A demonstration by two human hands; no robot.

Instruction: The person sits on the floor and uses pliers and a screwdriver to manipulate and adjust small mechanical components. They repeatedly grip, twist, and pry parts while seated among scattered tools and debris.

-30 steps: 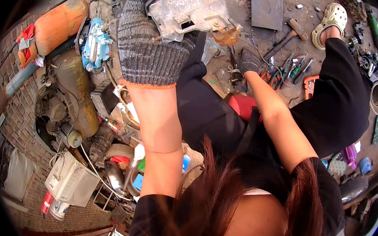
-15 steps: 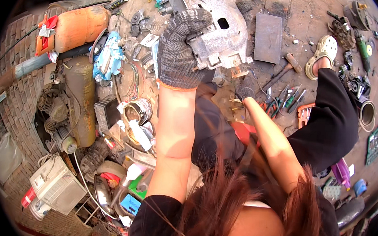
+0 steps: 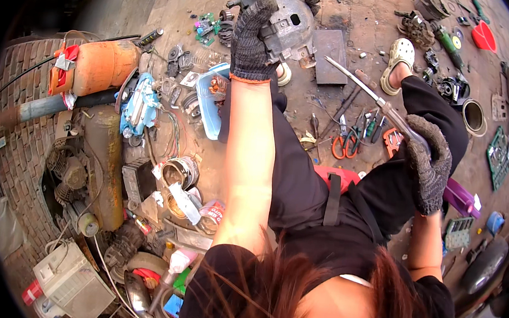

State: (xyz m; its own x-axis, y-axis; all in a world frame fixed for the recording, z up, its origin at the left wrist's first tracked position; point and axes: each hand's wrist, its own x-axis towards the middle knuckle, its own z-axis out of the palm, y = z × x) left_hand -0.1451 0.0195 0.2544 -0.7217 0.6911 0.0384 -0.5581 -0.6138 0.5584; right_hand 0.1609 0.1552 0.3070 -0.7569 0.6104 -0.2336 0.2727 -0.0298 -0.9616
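My left hand (image 3: 254, 41), in a dark knit glove with an orange cuff, is closed on the near left edge of a grey cast-metal housing (image 3: 301, 37) at the top of the view. The housing has a dark squarish hole, and its far end runs out of the picture. On the right, over my thigh, my gloved right hand (image 3: 428, 165) is wrapped round the handle of a long screwdriver (image 3: 383, 102). Its shaft slants up and left, the tip apart from the housing and near a dark flat plate (image 3: 330, 56) lying on the ground.
Ahead of me lie a hammer (image 3: 352, 96), orange-handled scissors (image 3: 345, 146) and several hand tools. A blue basin (image 3: 207, 109) stands at my left, with an orange gas cylinder (image 3: 105, 67) beyond. To the right are a green angle grinder (image 3: 449, 47), a red bowl (image 3: 484, 36) and circuit boards (image 3: 498, 157).
My right hand has swung from beside the housing back to the right, and the screwdriver now shows in it. The housing and my left hand sit slightly farther off as the view shifts.
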